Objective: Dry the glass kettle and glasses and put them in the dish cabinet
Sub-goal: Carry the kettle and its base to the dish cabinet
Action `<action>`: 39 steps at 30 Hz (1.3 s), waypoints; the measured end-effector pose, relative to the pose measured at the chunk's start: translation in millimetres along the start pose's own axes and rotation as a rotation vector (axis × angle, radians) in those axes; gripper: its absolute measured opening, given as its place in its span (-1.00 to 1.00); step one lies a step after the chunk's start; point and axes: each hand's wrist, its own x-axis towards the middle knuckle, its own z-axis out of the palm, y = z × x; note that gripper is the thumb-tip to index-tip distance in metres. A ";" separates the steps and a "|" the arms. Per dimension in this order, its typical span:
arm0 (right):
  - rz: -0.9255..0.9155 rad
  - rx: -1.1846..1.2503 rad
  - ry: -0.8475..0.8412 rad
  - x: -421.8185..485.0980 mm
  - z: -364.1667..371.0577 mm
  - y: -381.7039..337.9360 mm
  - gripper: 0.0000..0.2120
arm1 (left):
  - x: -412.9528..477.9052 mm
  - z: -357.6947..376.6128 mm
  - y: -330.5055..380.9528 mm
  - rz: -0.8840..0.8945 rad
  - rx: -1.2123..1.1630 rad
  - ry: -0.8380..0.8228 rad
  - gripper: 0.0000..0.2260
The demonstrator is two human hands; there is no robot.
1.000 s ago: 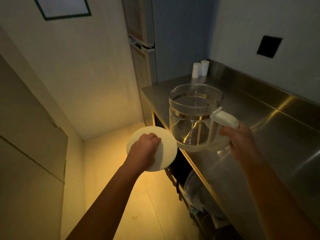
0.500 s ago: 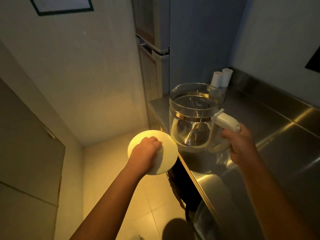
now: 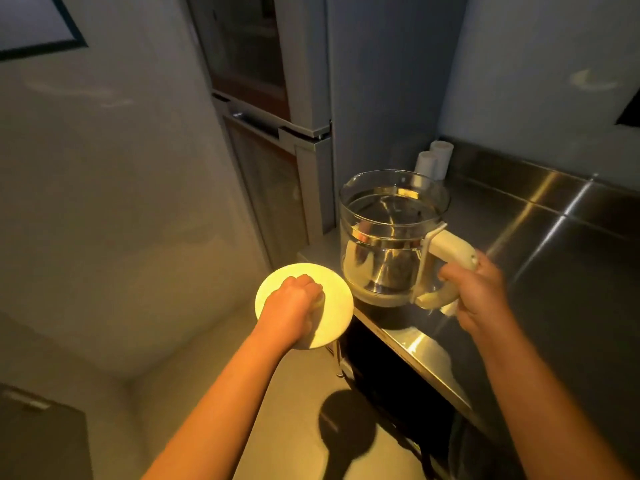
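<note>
A glass kettle (image 3: 384, 237) with a white handle hangs upright just above the left end of the steel counter (image 3: 561, 278). My right hand (image 3: 481, 292) grips its handle. Its mouth is uncovered, and the clear body shows a shiny metal base inside. To its left my left hand (image 3: 294, 306) grips the knob of the round white lid (image 3: 332, 317), held flat over the floor beside the counter's edge. The lid is apart from the kettle. No drinking glasses are in view.
A tall cabinet (image 3: 273, 140) with dark glass doors and a metal handle stands behind the kettle, against the counter's left end. Two white rolls (image 3: 433, 161) stand at the counter's back corner. A dark shelf opening lies under the counter; a grey unit sits at lower left.
The view has turned left and closer to the tall cabinet. Both hands keep the same hold on kettle and lid, with the kettle now over the counter's end.
</note>
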 end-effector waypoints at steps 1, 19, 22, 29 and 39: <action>0.000 0.011 0.020 2.0 6.6 2.4 -0.57 | 7.9 -0.2 -7.3 0.021 0.005 0.002 -0.58; 0.006 0.013 0.198 104.7 80.8 20.3 -0.58 | 151.3 23.9 -44.6 0.164 -0.051 -0.137 -0.56; 0.010 0.008 0.203 120.9 90.6 24.9 -0.61 | 168.6 30.2 -47.9 0.199 -0.058 -0.147 -0.54; 0.032 0.027 0.220 141.2 98.9 22.2 -0.54 | 192.5 43.0 -44.8 0.299 -0.085 -0.142 -0.57; 0.030 0.026 0.251 153.7 99.5 27.8 -0.56 | 206.1 55.3 -35.3 0.392 -0.136 -0.160 -0.56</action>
